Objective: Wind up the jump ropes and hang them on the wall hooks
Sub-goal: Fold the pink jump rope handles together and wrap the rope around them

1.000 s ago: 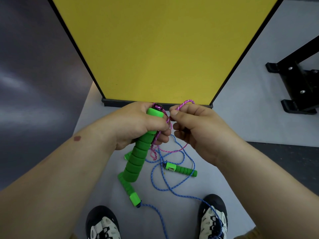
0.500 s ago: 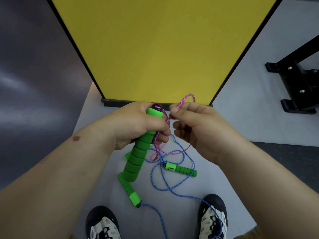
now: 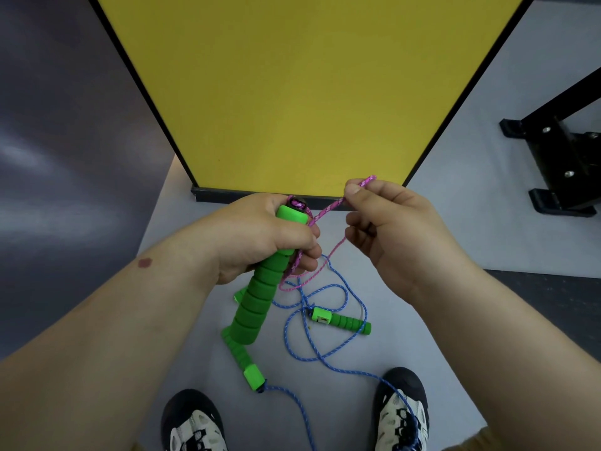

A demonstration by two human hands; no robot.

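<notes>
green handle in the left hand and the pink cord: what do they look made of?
Green handle: looks like soft foam, matte, moulded in stacked ribbed rings with no shine; the core is not visible. Pink cord: looks like braided fibre, probably nylon or polyester, with a woven pink-and-white fleck. It hangs limp below where the right hand pinches it.

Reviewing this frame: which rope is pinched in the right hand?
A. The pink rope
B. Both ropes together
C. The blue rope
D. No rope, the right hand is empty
A: the right hand pinches the pink rope between thumb and fingers, and that strand runs to the green handle gripped by the left hand, while the blue rope lies on the floor.
</notes>
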